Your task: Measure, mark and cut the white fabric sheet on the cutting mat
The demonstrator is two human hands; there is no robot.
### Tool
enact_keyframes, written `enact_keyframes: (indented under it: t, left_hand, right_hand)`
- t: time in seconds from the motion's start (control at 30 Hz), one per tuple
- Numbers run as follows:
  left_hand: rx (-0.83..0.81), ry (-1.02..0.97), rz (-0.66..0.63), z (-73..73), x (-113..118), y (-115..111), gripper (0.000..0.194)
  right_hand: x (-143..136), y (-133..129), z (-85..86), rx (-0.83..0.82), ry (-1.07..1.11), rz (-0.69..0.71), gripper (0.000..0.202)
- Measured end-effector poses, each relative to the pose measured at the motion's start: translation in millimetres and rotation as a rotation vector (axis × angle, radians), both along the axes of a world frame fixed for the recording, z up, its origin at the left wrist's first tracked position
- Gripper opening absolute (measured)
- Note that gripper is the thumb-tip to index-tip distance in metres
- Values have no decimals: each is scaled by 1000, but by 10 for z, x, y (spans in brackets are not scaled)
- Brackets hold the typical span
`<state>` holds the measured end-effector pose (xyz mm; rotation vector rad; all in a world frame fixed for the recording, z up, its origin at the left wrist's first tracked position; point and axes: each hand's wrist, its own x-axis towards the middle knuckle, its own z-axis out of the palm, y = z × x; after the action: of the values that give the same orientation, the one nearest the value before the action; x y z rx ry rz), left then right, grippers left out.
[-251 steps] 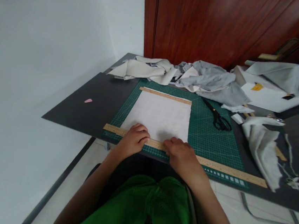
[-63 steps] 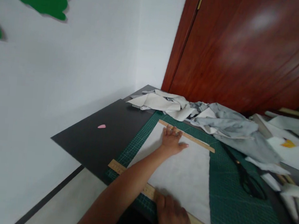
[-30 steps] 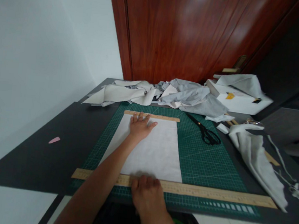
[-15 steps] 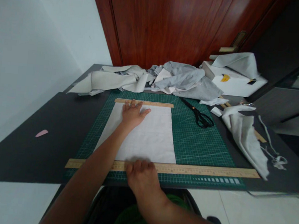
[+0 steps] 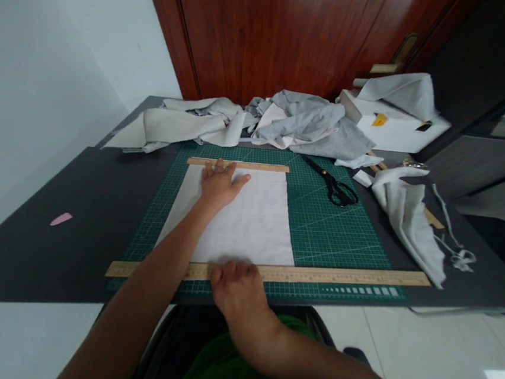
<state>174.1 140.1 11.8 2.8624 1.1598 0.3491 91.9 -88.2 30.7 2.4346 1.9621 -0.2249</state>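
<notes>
A white piece of cloth [image 5: 254,213] lies flat on a green cutting mat [image 5: 329,232]. My left hand [image 5: 221,185] is spread on the cloth's far part, its fingertips on a short wooden ruler [image 5: 263,167] along the far edge. At the near edge, a long wooden ruler [image 5: 338,275] runs crosswise over the mat. My right hand [image 5: 240,289] is closed at this ruler, with its fingers curled over the wood; their tips are hidden. Black-handled scissors [image 5: 337,191] rest on the mat, right of the cloth.
Crumpled grey and pale fabric [image 5: 303,123] is heaped at the table's back, by a white box [image 5: 396,129]. A pale cloth scrap [image 5: 406,213] and tangled cord [image 5: 462,257] lie at right. A pink piece [image 5: 61,219] sits on the dark tabletop [image 5: 104,199] at left.
The whole scene sits slightly higher and further left as the camera has shifted. Both hands, the cloth and the rulers keep their places relative to each other.
</notes>
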Motion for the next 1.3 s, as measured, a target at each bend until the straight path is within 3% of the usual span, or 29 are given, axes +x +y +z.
enact_keyframes:
  t: [0.23,0.63,0.97,1.13,1.3]
  left_hand:
    - [-6,1,-4,-8,-6,1,77]
    - [9,2,-1,-35,7,27,78]
    - [33,23,10,23,-39,-3,75]
    - [59,17,19,29,-53,1,75]
    - [93,17,23,13,-69,29,77]
  right_hand:
    - [-34,-17,-71,44,-13,-15,15]
    - [-4,-15,6,14,-5,2,20]
    - [-42,95,-220,75,33,-46,13]
    - [-45,123,-339,191,-10,-30,9]
    - [-52,126,-357,185,-9,-42,8]
